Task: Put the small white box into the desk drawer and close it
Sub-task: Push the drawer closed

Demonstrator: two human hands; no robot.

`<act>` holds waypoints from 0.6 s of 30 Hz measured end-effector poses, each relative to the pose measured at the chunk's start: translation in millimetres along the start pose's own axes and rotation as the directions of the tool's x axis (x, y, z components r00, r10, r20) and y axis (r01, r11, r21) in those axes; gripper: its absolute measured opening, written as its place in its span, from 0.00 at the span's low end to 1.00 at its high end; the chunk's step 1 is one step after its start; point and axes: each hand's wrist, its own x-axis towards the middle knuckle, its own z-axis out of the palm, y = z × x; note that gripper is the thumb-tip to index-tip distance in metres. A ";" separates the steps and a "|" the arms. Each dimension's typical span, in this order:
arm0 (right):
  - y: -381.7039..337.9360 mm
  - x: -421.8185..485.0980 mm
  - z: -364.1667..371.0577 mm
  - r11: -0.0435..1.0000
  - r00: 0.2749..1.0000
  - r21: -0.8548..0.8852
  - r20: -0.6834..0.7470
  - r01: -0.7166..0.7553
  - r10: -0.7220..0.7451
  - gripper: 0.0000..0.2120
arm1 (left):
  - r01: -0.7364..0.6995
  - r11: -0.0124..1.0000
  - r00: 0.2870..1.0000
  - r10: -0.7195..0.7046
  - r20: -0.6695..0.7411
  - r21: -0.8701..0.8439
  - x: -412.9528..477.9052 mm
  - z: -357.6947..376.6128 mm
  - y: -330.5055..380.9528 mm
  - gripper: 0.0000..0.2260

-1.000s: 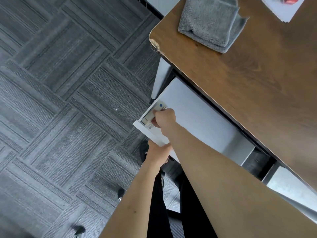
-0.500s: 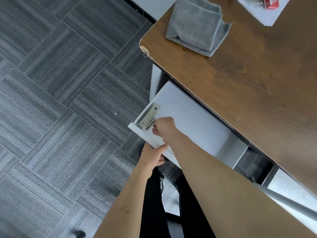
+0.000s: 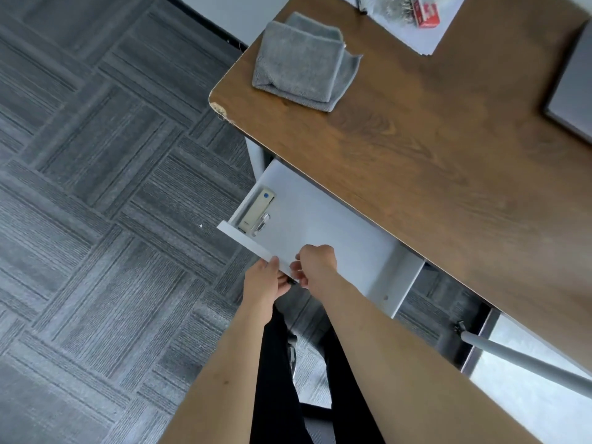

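The white desk drawer (image 3: 320, 219) stands pulled out from under the brown desk top (image 3: 432, 149). The small white box (image 3: 256, 209), with a blue dot near its far end, lies flat in the drawer's front left corner, beside a small metal clip. My left hand (image 3: 264, 280) grips the drawer's front panel (image 3: 243, 240) from below, thumb on its top edge. My right hand (image 3: 315, 262) rests on the same front edge right next to it, fingers curled over the rim, holding nothing else.
A folded grey cloth (image 3: 302, 62) lies near the desk's chipped corner. White paper (image 3: 413, 24) with a red item sits at the far edge, and a dark flat device (image 3: 573, 81) at the right. A grey chair arm (image 3: 525, 363) juts in at lower right; grey carpet (image 3: 96, 219) fills the left.
My right hand let go of the small white box, which now lies in the drawer's corner, and drew back to the front edge beside my left hand.
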 end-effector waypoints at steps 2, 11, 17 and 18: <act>1.6 -5.9 -10.6 0.998 1.000 0.063 0.002 -0.024 0.024 0.12 | -0.023 1.000 0.999 0.023 -0.026 -0.002 0.1 6.8 4.5 0.06; 17.2 -14.8 -43.0 0.947 0.982 0.262 0.060 -0.189 0.179 0.12 | -0.104 0.995 0.985 0.104 -0.139 0.002 5.0 33.2 25.7 0.08; 18.0 -12.1 -58.7 0.852 0.940 0.406 0.216 -0.332 0.263 0.15 | -0.090 0.996 0.993 0.091 -0.076 0.021 5.0 56.4 48.3 0.06; 16.0 -11.6 -61.4 0.838 0.939 0.431 0.221 -0.336 0.263 0.13 | -0.076 0.997 0.995 0.077 -0.065 0.008 5.2 60.6 51.6 0.06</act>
